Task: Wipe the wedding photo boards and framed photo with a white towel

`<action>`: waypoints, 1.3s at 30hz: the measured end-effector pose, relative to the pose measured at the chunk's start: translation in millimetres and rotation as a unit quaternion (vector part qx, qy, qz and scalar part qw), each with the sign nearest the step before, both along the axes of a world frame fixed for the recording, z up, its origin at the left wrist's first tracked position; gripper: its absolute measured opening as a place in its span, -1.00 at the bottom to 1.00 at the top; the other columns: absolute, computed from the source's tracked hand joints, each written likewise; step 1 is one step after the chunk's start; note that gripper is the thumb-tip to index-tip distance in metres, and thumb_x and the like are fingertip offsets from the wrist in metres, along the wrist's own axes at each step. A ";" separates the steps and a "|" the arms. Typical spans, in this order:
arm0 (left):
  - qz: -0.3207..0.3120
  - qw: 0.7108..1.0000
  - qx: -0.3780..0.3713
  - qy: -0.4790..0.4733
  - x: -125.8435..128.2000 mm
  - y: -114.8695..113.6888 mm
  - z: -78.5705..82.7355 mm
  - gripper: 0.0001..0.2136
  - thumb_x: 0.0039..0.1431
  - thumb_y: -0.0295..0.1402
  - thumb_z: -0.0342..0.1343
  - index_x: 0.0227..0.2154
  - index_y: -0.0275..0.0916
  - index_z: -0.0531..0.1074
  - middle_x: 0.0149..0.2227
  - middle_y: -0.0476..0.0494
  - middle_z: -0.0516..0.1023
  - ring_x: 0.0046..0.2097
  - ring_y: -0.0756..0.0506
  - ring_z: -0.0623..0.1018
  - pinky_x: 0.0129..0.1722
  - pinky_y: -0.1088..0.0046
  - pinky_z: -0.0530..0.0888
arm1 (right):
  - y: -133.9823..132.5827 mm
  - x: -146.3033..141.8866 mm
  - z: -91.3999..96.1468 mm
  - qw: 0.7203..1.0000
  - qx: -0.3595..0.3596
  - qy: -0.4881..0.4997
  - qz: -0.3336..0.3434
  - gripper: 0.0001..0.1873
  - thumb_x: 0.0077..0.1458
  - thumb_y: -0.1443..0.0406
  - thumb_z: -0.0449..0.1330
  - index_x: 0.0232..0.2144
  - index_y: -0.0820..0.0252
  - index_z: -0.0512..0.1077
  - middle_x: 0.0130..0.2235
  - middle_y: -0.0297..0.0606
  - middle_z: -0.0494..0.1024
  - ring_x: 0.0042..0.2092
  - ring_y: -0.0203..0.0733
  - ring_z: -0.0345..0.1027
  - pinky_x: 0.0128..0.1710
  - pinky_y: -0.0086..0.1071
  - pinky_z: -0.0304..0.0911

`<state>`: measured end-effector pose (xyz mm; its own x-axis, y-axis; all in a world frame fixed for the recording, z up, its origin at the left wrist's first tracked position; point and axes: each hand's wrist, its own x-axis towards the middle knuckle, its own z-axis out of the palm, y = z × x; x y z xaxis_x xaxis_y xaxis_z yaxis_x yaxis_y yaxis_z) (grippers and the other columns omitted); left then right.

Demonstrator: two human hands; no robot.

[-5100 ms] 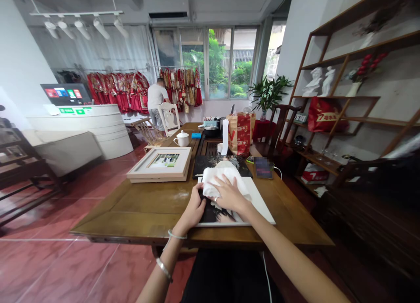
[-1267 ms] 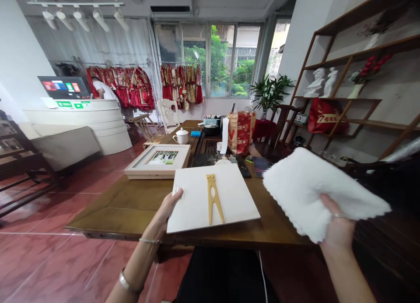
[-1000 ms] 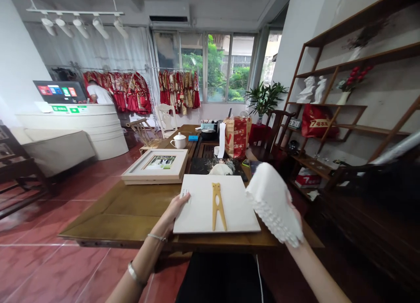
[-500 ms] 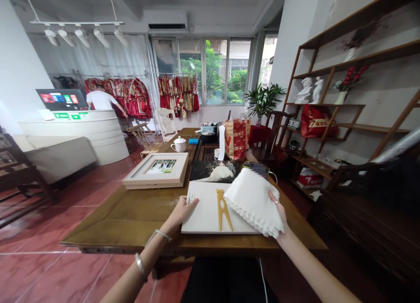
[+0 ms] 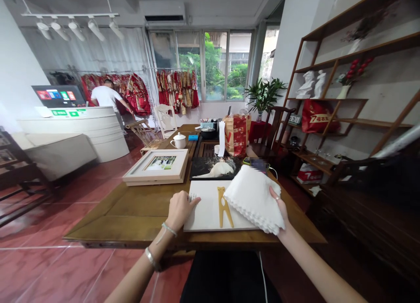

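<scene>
A white board (image 5: 205, 211), the back of a picture panel with a yellow stand piece (image 5: 223, 201) on it, lies face down near the front edge of the wooden table (image 5: 144, 206). My left hand (image 5: 180, 209) rests on its left edge, fingers curled over the corner. My right hand (image 5: 278, 204) holds a folded white cloth (image 5: 251, 195) over the board's right half. Behind it lies a dark photo print (image 5: 211, 167).
A light wooden picture frame (image 5: 157, 165) sits at the table's left. Further back are a white teapot (image 5: 179, 140), a red paper bag (image 5: 236, 134) and a phone (image 5: 259, 164). Shelves stand on the right. A person in a white shirt (image 5: 106, 97) stands by the counter.
The panel was turned face down since the earliest frame. My right hand swung the cloth in from the far right and lowered it onto the board. My left hand stayed on the board's edge.
</scene>
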<state>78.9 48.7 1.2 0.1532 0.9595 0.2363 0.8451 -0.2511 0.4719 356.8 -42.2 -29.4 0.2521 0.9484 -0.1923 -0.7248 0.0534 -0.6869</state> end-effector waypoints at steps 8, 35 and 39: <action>0.013 0.998 -0.021 -0.051 2.4 -5.5 -1.6 -0.70 -0.11 -0.21 0.24 -0.70 -0.21 0.26 -0.53 -0.18 0.41 -0.24 -0.30 0.48 -0.30 0.36 0.26 | 0.6 3.3 -2.9 1.000 0.002 -0.014 0.006 -0.57 0.11 0.09 -0.03 -0.33 0.25 0.51 -0.20 -0.06 0.59 0.00 0.04 0.37 0.02 -0.07 0.24; -0.262 0.964 0.028 -0.037 1.2 25.3 -38.1 -0.50 0.12 -0.17 0.04 0.09 -0.31 0.27 0.21 -0.29 0.22 0.26 -0.19 0.17 0.23 0.19 0.13 | 8.5 15.0 32.7 0.775 0.170 -0.534 -0.292 -0.60 -0.13 0.29 0.22 -0.15 0.18 0.41 -0.10 -0.20 0.49 0.01 0.01 0.30 0.09 -0.02 0.12; -0.264 0.964 0.021 -0.032 0.2 23.9 -37.0 -0.49 0.13 -0.17 0.03 0.10 -0.33 0.25 0.22 -0.30 0.20 0.26 -0.19 0.15 0.23 0.20 0.13 | 11.0 -11.2 30.0 0.547 0.213 -0.809 -0.036 -0.52 -0.16 0.48 0.08 -0.13 0.13 0.44 -0.11 -0.19 0.46 0.07 0.00 0.20 0.19 -0.01 -0.11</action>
